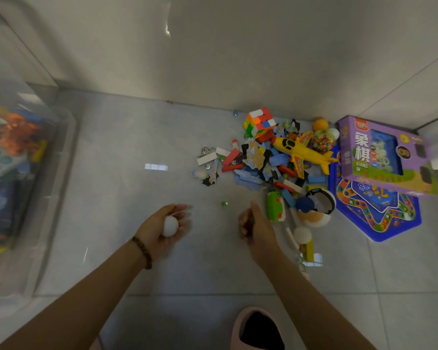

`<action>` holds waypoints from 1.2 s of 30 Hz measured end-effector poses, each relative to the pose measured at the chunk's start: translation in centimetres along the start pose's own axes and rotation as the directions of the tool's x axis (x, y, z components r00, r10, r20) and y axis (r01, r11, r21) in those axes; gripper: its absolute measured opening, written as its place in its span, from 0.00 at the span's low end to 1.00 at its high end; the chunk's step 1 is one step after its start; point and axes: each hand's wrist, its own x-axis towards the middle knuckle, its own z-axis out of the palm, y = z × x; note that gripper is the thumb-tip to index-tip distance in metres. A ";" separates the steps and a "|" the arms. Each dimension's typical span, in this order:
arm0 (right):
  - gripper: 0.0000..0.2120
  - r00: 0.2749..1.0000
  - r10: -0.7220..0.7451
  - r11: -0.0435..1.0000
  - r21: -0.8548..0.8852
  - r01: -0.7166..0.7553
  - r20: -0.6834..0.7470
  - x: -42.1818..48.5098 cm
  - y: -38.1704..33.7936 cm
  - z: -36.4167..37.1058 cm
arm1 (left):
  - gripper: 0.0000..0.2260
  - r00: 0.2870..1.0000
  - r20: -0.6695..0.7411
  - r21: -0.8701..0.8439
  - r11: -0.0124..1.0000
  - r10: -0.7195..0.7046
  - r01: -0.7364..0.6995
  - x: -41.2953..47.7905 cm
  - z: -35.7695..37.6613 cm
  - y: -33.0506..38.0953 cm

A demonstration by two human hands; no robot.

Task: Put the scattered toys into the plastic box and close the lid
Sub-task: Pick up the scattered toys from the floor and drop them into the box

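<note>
Clear plastic box (67, 137), blurred and cut off at left, stands part-filled on the floor. Left hand (159, 231) cups a white ball (170, 225); right hand (258, 229) curls round a small green thing (251, 220), barely visible, beside the toy pile (263, 160).

Home, indoor floor corner: glossy grey floor tiles (137, 137) meeting a plain wall (238, 59), heap of mixed toys (258, 162) incl. yellow plastic plane (301, 150) and purple cardboard chess box (384, 157) just beyond the right hand (258, 228), pink slipper (238, 327) on its near side.
</note>
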 end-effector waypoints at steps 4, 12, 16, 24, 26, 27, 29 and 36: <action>0.22 0.959 -0.283 0.898 -0.355 0.259 -0.017 1.6 -0.5 0.8 | 0.12 1.000 0.000 -0.001 1.000 -0.006 0.006 -0.1 0.2 0.0; 0.15 0.868 -0.416 0.071 -0.942 0.329 0.272 2.8 0.7 2.8 | 0.12 1.000 -0.005 0.039 0.999 0.010 -0.010 -0.1 0.8 -0.4; 0.09 0.904 -0.358 0.331 -0.873 0.358 0.235 2.5 0.4 2.3 | 0.11 0.999 -0.016 0.172 0.984 0.052 -0.048 -0.4 2.0 -1.0; 0.19 0.999 -0.030 0.980 0.195 0.024 0.027 -5.8 0.5 -9.4 | 0.09 0.991 0.091 0.524 0.841 0.100 -0.133 -1.0 6.0 -4.5; 0.21 0.996 -0.027 0.980 0.195 0.045 -0.090 -7.1 1.9 -13.4 | 0.09 0.990 0.119 0.548 0.826 0.077 -0.130 -1.3 7.1 -5.8; 0.21 0.987 -0.055 0.990 0.123 0.074 -0.153 -7.7 2.8 -15.2 | 0.09 0.989 0.130 0.561 0.818 0.065 -0.127 -1.4 7.5 -6.6; 0.18 0.955 -0.167 0.983 -0.112 0.143 -0.246 -8.6 5.0 -18.3 | 0.09 0.989 0.145 0.590 0.798 0.044 -0.122 -1.7 8.2 -8.1; 0.05 0.946 -0.243 0.889 -0.440 0.129 -0.215 -8.3 12.0 -21.0 | 0.08 0.990 0.134 0.647 0.754 0.036 -0.115 -2.5 9.3 -11.1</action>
